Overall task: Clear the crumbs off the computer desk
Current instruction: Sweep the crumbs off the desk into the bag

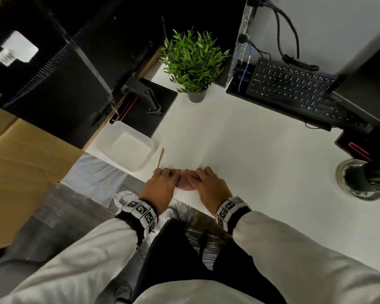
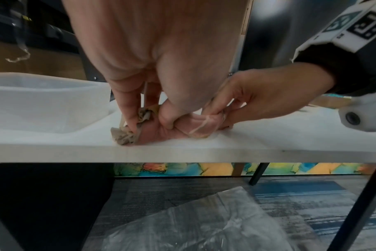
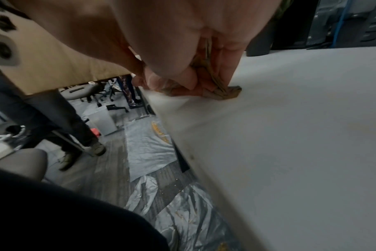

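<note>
A pinkish wad with crumpled brown paper [image 1: 185, 183] lies on the white desk [image 1: 239, 150] close to its front edge. My left hand [image 1: 160, 185] and right hand [image 1: 208, 185] meet over it. In the left wrist view my left hand [image 2: 157, 59] pinches the crumpled brown end [image 2: 124, 137], while my right hand [image 2: 264, 100] pinches the pink end [image 2: 202, 126]. The right wrist view shows my right hand [image 3: 182, 42] curled round brown paper [image 3: 223, 91] pressed on the desk [image 3: 290, 152]. Yellow crumbs [image 3: 159, 132] lie on a plastic sheet on the floor.
A white plastic tub [image 1: 127, 148] stands left of my hands, with a thin wooden stick [image 1: 160, 157] beside it. Behind are a potted plant [image 1: 193, 62], a keyboard [image 1: 294, 88] and a monitor base [image 1: 149, 102]. A second plant [image 1: 364, 178] stands right. A person's legs [image 3: 75, 135] stand nearby.
</note>
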